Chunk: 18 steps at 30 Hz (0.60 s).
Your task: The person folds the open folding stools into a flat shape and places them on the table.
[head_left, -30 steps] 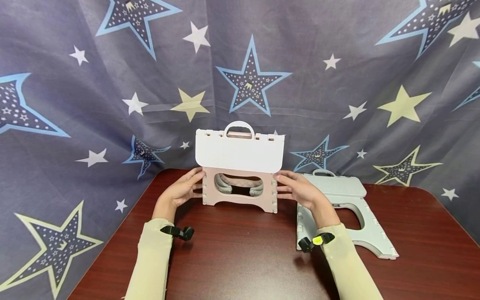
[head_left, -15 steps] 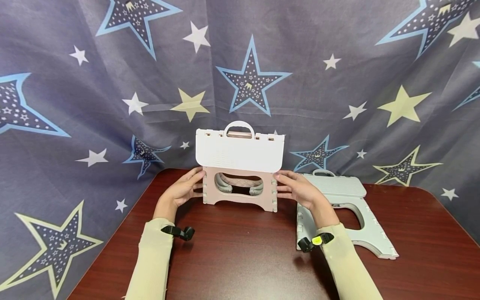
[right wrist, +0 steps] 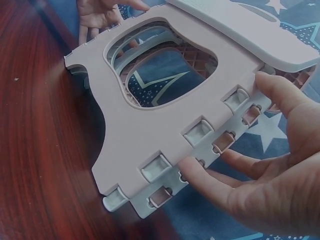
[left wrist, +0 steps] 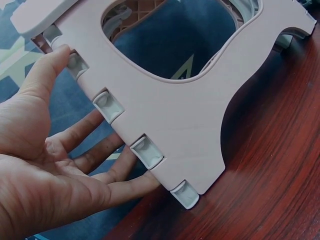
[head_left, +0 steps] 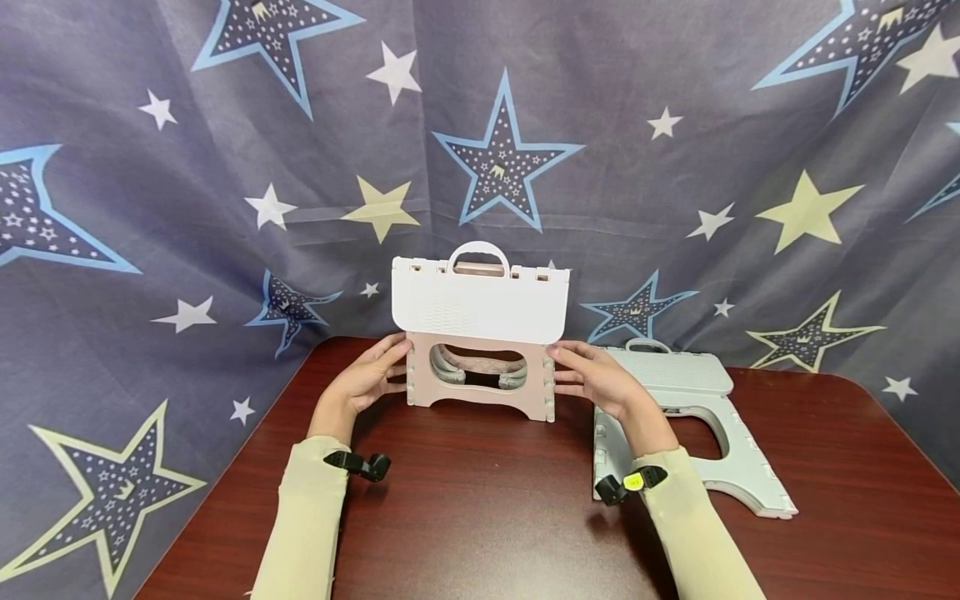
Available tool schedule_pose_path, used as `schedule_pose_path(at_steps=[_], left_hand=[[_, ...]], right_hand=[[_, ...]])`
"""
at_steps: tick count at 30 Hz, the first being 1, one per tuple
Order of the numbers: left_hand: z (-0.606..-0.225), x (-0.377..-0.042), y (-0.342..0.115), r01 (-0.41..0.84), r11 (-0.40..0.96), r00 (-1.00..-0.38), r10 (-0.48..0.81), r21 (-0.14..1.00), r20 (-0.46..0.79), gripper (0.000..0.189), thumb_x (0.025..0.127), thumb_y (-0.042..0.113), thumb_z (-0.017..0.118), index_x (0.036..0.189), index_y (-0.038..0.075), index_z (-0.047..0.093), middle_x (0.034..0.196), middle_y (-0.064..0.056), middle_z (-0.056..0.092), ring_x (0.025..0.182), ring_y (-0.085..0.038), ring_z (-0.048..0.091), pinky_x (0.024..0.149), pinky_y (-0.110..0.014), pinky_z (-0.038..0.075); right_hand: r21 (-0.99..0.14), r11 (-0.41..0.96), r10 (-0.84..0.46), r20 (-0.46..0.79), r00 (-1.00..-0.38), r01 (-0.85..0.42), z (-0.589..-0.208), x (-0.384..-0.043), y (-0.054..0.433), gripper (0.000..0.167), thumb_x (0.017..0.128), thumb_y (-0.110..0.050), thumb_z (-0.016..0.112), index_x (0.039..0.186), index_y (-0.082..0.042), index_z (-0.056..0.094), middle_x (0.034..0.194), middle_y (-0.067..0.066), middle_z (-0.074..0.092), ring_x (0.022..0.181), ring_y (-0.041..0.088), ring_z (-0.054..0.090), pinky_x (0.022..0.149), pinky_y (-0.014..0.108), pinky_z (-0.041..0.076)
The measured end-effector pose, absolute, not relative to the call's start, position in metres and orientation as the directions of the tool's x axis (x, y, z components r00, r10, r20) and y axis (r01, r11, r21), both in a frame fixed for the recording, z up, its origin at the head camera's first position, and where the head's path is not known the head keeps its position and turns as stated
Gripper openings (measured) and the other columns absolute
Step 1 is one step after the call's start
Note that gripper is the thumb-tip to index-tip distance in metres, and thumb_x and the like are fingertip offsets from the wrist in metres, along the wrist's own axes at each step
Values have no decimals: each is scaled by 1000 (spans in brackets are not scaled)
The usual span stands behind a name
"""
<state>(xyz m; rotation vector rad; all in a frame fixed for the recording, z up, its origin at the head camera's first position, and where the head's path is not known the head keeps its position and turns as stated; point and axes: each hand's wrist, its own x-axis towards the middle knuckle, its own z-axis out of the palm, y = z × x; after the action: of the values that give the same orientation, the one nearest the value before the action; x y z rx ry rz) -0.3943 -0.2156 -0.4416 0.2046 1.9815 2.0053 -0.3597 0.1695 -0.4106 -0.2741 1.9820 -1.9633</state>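
Observation:
A folding step stool (head_left: pixel 480 308), with a white top, pale pink leg panels and grey hinge pieces, stands partly unfolded near the table's back. The left hand (head_left: pixel 362 380) holds its left edge, thumb just under the top. In the left wrist view the other fingers (left wrist: pixel 132 189) spread along the hinged edge, partly behind it. On the opposite side the right hand (head_left: pixel 600 382) holds the right edge. In the right wrist view its thumb (right wrist: pixel 282 90) is at the upper corner and its fingertips meet the hinges. A folded inner panel shows through the leg opening.
A pale grey-green folding stool (head_left: pixel 738 450) lies flat on the right of the dark red wooden table (head_left: pixel 480 517), partly behind the right forearm. A grey curtain (head_left: pixel 637 208) with a star print hangs close behind the table.
The lower edge of the pink leg panel has shifted slightly up and back in the head view. Both hands keep nearly the same place on the stool.

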Motion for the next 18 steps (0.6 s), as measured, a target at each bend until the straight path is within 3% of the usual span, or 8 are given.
schedule_pose_path(at_steps=[18], left_hand=[[-443, -396, -213, -114, 4, -957, 269, 993, -111, 65, 108, 37, 48, 160, 7, 22, 145, -10, 43, 139, -40, 41, 110, -55, 41]], right_hand=[[-995, 41, -342, -100, -934, 92, -414, -362, 168, 57, 106, -29, 53, 147, 7, 35, 132, 11, 54, 108, 18, 63, 101, 36, 55]])
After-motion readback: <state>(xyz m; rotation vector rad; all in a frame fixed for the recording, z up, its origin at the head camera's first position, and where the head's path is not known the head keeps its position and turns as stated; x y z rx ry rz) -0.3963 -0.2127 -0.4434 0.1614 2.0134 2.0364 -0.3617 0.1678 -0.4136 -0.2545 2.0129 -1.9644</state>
